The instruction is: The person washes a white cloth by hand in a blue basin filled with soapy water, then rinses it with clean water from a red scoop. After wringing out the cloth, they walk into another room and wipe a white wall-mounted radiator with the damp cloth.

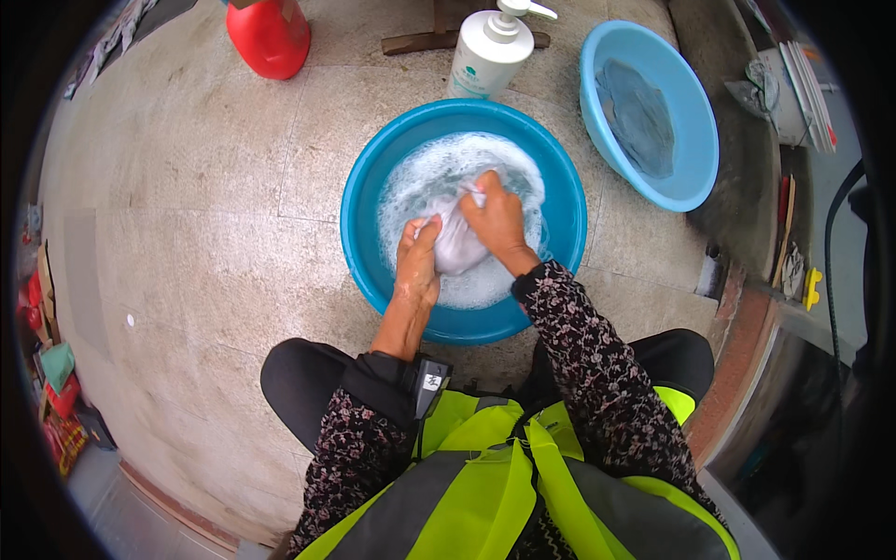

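Wet, pale cloth (458, 241) is bunched between my two hands over a round blue plastic basin (568, 210). White suds and water (402, 196) surround it inside the basin. My left hand (418, 255) pinches the cloth's left side, thumb on top. Fingers curled, my right hand (498, 215) grips its upper right part. The lower bulge of the cloth hangs close to the foam; whether it touches the water I cannot tell.
Behind the basin stands a white pump bottle (493, 52). A light-blue basin (591, 105) holding dark grey cloth (640, 122) leans by a low wall (742, 140) at right. A red plastic jug (269, 38) is at the far left. My knees (301, 381) flank the basin's near side.
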Action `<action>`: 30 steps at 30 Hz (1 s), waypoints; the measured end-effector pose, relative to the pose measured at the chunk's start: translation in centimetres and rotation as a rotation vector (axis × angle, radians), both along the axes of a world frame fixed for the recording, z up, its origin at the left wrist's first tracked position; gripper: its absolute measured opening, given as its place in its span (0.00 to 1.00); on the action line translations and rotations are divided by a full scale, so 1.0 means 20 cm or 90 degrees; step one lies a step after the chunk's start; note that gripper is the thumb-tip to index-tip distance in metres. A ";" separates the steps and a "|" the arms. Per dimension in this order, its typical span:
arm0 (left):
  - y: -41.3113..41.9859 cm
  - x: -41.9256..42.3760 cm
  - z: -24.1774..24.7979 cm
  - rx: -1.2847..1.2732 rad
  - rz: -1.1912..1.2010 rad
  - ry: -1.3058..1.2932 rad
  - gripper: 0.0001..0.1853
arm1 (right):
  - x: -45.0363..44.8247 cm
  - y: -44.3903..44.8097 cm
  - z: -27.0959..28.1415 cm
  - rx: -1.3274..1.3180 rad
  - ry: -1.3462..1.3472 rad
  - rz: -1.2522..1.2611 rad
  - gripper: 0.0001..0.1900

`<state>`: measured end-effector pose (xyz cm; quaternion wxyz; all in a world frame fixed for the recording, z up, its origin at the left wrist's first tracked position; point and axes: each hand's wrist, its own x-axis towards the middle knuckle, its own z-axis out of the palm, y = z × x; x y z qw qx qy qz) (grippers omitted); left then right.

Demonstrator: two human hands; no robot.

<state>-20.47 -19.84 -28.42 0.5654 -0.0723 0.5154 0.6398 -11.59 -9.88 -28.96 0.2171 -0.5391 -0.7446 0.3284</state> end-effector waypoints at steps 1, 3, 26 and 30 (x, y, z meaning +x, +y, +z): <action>0.00 -0.01 0.02 0.027 0.022 0.019 0.07 | 0.05 0.03 -0.02 -0.066 -0.030 -0.013 0.10; 0.00 -0.04 0.05 0.025 0.013 0.079 0.08 | 0.18 0.11 -0.05 -0.130 -0.027 0.022 0.10; -0.03 -0.03 0.00 -0.056 -0.078 -0.039 0.18 | -0.18 -0.06 0.13 -0.114 -0.127 0.162 0.18; 0.08 0.03 0.16 -0.046 -0.101 -0.068 0.15 | 0.04 0.12 -0.05 -0.186 -0.167 -0.057 0.09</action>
